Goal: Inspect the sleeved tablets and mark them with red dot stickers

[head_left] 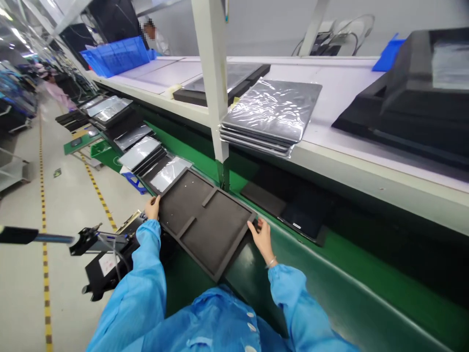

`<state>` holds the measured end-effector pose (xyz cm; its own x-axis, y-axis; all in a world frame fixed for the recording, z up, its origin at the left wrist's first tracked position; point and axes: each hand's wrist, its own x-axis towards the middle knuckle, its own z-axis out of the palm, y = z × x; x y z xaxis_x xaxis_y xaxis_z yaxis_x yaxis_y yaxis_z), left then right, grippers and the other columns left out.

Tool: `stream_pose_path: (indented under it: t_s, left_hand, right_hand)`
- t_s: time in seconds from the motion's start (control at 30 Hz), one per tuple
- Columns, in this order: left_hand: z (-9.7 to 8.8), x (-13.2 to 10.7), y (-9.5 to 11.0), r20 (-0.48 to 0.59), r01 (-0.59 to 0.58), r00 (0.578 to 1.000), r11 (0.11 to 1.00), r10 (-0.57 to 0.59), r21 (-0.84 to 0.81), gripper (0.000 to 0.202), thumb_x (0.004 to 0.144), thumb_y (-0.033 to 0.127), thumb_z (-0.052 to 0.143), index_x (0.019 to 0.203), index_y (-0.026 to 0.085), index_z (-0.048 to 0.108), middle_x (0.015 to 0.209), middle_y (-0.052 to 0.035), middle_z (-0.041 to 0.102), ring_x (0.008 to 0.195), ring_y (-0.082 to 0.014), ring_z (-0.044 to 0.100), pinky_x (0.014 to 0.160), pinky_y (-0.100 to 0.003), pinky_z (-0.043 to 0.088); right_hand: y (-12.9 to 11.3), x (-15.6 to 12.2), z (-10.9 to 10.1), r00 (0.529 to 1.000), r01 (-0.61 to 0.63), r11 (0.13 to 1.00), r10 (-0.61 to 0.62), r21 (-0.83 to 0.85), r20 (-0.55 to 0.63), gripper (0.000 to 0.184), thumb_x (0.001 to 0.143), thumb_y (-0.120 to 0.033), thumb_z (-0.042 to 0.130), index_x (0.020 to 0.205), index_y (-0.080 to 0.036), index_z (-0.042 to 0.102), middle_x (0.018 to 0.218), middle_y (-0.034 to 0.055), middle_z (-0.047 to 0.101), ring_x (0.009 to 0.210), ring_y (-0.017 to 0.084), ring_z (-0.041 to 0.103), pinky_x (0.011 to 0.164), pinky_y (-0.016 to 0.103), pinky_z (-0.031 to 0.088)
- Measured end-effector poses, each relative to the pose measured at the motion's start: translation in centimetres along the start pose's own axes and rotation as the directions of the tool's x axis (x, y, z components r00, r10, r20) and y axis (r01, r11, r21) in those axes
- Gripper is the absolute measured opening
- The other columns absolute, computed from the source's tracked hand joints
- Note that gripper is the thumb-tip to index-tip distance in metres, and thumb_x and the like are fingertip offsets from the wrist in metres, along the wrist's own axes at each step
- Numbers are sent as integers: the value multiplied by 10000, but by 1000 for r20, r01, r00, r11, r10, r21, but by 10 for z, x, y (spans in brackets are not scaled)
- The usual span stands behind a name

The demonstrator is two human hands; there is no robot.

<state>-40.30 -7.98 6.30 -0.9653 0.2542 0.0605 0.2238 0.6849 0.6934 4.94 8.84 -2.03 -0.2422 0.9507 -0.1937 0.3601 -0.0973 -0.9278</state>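
Observation:
Both my hands hold a dark foam tray (pixel 205 220) with raised ribs, which lies on the green conveyor belt (pixel 330 274). My left hand (pixel 152 208) grips its near left edge. My right hand (pixel 261 239) grips the opposite corner, with a bangle on the wrist. Just beyond the left end of the tray lies a black tray holding a panel in silvery film (pixel 169 173). A flat dark panel (pixel 293 208) rests on the belt to the right of my right hand.
A stack of film-wrapped panels (pixel 271 115) sits on the white bench (pixel 330 146) beyond a white upright (pixel 212 83). A large black foam frame (pixel 406 102) stands at right. Black machinery (pixel 106 254) is at left. A co-worker's shoulder (pixel 161 44) shows beyond a blue crate (pixel 115 56).

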Motion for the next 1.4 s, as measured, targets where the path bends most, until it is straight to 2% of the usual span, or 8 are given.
stream_pose_path:
  t_s: [0.43,0.67,0.8,0.93,1.0,1.07,1.2,1.4]
  left_hand:
    - [15,12,26,147,-91,986,991,77,94,319,940,349,669,1192,153,673,1243,-108,695,1232,-279,624,1111,-506,455]
    - [14,-37,86,62,48,996,992,-56,119,363,852,252,722,1179,115,647,1539,-259,436,1493,-516,299,1126,-843,160]
    - [-4,-65,157,86,-200,975,979,204,-50,557,875,312,677,1380,118,548,1696,-246,152,1588,-447,109,1258,-687,117]
    - [-23,-92,263,283,-308,863,880,418,-361,657,1031,641,171,1427,247,516,1457,-137,556,1307,-284,616,1047,-476,562]
    - [-28,-108,319,599,20,613,747,516,-664,843,942,809,163,1317,176,575,1353,-189,607,1208,-349,666,976,-548,592]
    - [-27,-123,365,695,190,491,715,525,-673,812,883,865,319,1129,151,616,1229,-201,637,1132,-366,683,946,-564,594]
    - [-27,-135,417,285,-412,712,711,642,-570,440,866,618,687,841,200,550,958,-89,592,1081,-304,630,1022,-520,526]
    - [-49,-126,441,284,-814,519,568,806,-124,431,884,557,693,746,193,508,875,-71,474,1071,-365,614,1063,-581,444]
  right_hand:
    - [-19,21,32,948,15,973,59,229,-313,395,1000,-414,647,1313,-178,597,1290,99,636,1122,254,653,968,486,568]
    - [-44,24,14,959,39,986,8,163,-283,486,906,-495,703,1253,-172,598,1373,132,559,1331,337,497,1133,584,391]
    - [-61,5,-8,956,26,981,31,191,-290,804,689,-692,739,1247,-142,560,1434,255,456,1436,495,317,1193,712,186]
    - [-125,6,-40,969,129,937,-49,326,-243,865,704,-797,628,1302,-182,514,1484,236,449,1469,426,345,1239,618,231]
    - [-173,14,-62,980,194,874,-154,447,-125,745,816,-764,552,1306,-203,532,1394,183,587,1352,331,550,1192,519,393]
    - [-221,19,-86,970,207,807,-245,554,-6,636,914,-736,450,1253,-217,592,1305,143,680,1242,285,659,1116,476,501]
    - [-284,9,-131,918,138,688,-358,713,168,504,881,-660,646,1120,-218,662,1224,117,738,1156,289,722,1060,470,564]
    - [-300,2,-171,828,556,804,-511,211,-230,631,800,-522,805,1317,-197,644,1278,124,701,1153,296,698,1127,560,487]
